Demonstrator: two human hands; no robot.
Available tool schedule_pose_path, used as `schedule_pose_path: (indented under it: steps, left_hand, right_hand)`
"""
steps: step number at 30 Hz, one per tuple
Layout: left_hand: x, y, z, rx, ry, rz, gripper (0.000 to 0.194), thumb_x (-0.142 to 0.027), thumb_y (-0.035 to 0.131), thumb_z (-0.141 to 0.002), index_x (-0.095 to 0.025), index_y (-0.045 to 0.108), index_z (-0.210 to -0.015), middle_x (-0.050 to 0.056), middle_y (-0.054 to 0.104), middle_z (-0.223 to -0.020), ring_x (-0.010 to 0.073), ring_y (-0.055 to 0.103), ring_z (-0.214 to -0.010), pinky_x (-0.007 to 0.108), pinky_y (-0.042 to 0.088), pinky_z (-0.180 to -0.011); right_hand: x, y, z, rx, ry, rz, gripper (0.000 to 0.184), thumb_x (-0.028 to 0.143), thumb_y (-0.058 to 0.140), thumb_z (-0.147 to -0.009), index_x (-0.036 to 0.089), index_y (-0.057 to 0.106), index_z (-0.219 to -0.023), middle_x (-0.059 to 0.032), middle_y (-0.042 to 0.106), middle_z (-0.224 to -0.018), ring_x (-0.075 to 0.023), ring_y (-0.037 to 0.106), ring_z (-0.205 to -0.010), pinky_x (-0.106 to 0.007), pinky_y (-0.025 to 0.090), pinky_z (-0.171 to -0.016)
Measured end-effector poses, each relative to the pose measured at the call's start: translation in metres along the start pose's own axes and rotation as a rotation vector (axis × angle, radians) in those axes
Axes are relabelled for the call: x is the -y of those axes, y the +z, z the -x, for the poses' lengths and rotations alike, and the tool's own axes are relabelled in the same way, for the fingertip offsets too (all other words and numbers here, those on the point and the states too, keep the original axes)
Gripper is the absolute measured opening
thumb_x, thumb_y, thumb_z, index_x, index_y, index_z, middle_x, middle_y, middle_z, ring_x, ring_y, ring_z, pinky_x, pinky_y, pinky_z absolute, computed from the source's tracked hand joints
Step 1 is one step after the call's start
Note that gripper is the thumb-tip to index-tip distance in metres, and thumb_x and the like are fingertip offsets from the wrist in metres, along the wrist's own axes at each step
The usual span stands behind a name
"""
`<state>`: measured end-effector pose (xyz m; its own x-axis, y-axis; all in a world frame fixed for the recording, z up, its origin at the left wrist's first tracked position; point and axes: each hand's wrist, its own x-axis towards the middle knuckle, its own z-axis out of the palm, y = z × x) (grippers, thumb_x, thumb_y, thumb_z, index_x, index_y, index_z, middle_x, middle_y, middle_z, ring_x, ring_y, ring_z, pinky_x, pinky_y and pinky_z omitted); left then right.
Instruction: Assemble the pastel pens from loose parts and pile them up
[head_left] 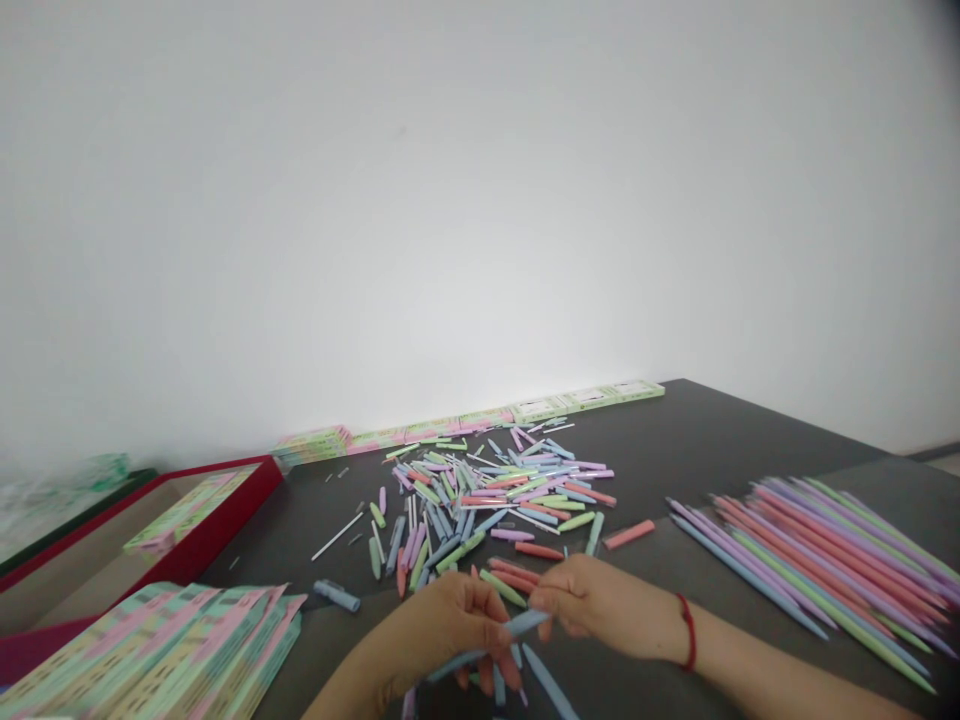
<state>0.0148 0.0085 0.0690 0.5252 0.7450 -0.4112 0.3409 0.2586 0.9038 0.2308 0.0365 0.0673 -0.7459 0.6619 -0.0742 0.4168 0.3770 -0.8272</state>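
Note:
Low in the head view, my left hand is closed around a light blue pen barrel and a few more pastel pieces that stick out below the fingers. My right hand, with a red cord on its wrist, pinches the blue barrel's far end. Both hands meet above the dark table. Just beyond them lies a loose pile of pastel pen parts in pink, blue, green and purple.
Assembled pastel pens lie in a row at the right. Stacks of pink and green printed cards sit at the lower left, a red tray holding more behind them. Flat boxes line the white wall.

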Motion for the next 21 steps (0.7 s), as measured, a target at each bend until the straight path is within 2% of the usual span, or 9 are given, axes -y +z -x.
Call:
schedule_pose_path:
  steps: [2,4,6,8,11,13,16,18,21]
  left_hand:
    - [-0.001,0.001,0.0,0.005,-0.006,-0.005,0.021,-0.031,0.059,-0.072,-0.012,0.066,-0.075,0.006,0.073,-0.075,0.0096,0.057,-0.052,0.017,0.034,-0.044]
    - [-0.002,0.002,-0.001,0.006,-0.005,-0.008,0.021,-0.032,0.059,-0.072,-0.012,0.066,-0.074,0.006,0.072,-0.075,0.0093,0.056,-0.051,0.017,0.033,-0.044]
    - [-0.002,0.003,-0.002,0.002,-0.004,-0.013,0.021,-0.033,0.06,-0.071,-0.013,0.065,-0.075,0.006,0.073,-0.074,0.0094,0.055,-0.049,0.018,0.033,-0.044]
    - [-0.001,0.003,-0.003,-0.025,-0.002,-0.026,0.019,-0.032,0.062,-0.068,-0.014,0.063,-0.076,0.006,0.073,-0.072,0.0101,0.055,-0.049,0.019,0.033,-0.044]
    - [0.001,0.004,-0.004,-0.089,0.009,-0.04,0.017,-0.029,0.063,-0.067,-0.015,0.061,-0.076,0.005,0.073,-0.071,0.0109,0.055,-0.05,0.019,0.032,-0.044]
    - [0.003,0.006,-0.005,-0.114,0.007,-0.048,0.016,-0.027,0.064,-0.066,-0.016,0.06,-0.076,0.004,0.072,-0.071,0.0113,0.054,-0.05,0.019,0.031,-0.044]
    - [0.004,0.008,-0.007,-0.141,0.031,-0.064,0.016,-0.026,0.066,-0.064,-0.016,0.06,-0.074,0.003,0.071,-0.069,0.0116,0.053,-0.05,0.02,0.033,-0.047]
    - [0.006,0.009,-0.008,-0.164,0.061,-0.077,0.013,-0.024,0.065,-0.063,-0.016,0.06,-0.073,0.002,0.07,-0.067,0.0115,0.052,-0.05,0.022,0.035,-0.049]
    - [0.008,0.009,-0.01,-0.232,0.082,-0.153,0.009,-0.02,0.063,-0.063,-0.016,0.06,-0.071,0.0,0.068,-0.063,0.0121,0.051,-0.05,0.022,0.033,-0.049]
  right_hand:
    - [0.001,-0.001,0.0,-0.053,-0.068,0.024,0.022,0.035,0.054,-0.084,0.016,0.059,-0.074,0.0042,0.049,-0.065,-0.0098,0.044,-0.059,-0.02,0.033,-0.057]
    - [0.001,-0.001,0.0,-0.08,-0.05,0.004,0.016,0.032,0.059,-0.08,0.017,0.057,-0.074,0.0044,0.05,-0.066,-0.0099,0.044,-0.06,-0.019,0.032,-0.055]
    - [0.002,0.0,0.0,-0.051,0.039,-0.031,0.024,0.033,0.049,-0.086,0.017,0.056,-0.07,0.0048,0.046,-0.056,-0.0094,0.041,-0.052,-0.02,0.029,-0.05]
    - [0.002,0.001,0.0,-0.01,0.06,-0.039,0.034,0.034,0.04,-0.091,0.016,0.055,-0.066,0.0051,0.043,-0.052,-0.0091,0.04,-0.049,-0.021,0.029,-0.05]
    - [0.002,0.002,0.0,-0.049,-0.034,-0.012,0.018,0.033,0.056,-0.082,0.017,0.057,-0.074,0.0056,0.047,-0.06,-0.0087,0.043,-0.056,-0.02,0.031,-0.055]
    - [-0.001,0.004,-0.001,-0.059,-0.016,-0.045,0.016,0.032,0.057,-0.081,0.017,0.055,-0.076,0.0058,0.048,-0.059,-0.0081,0.042,-0.054,-0.019,0.031,-0.052]
    - [-0.005,0.007,-0.002,0.017,0.089,-0.11,0.034,0.036,0.037,-0.091,0.017,0.052,-0.069,0.0055,0.043,-0.049,-0.0076,0.037,-0.042,-0.019,0.027,-0.043]
    - [-0.006,0.007,-0.002,0.001,0.038,-0.071,0.029,0.038,0.046,-0.088,0.017,0.053,-0.07,0.0055,0.044,-0.053,-0.0076,0.039,-0.046,-0.019,0.027,-0.044]
    - [-0.005,0.008,-0.001,-0.08,-0.016,-0.053,0.015,0.03,0.061,-0.077,0.018,0.052,-0.074,0.007,0.046,-0.058,-0.0072,0.041,-0.052,-0.017,0.028,-0.047]
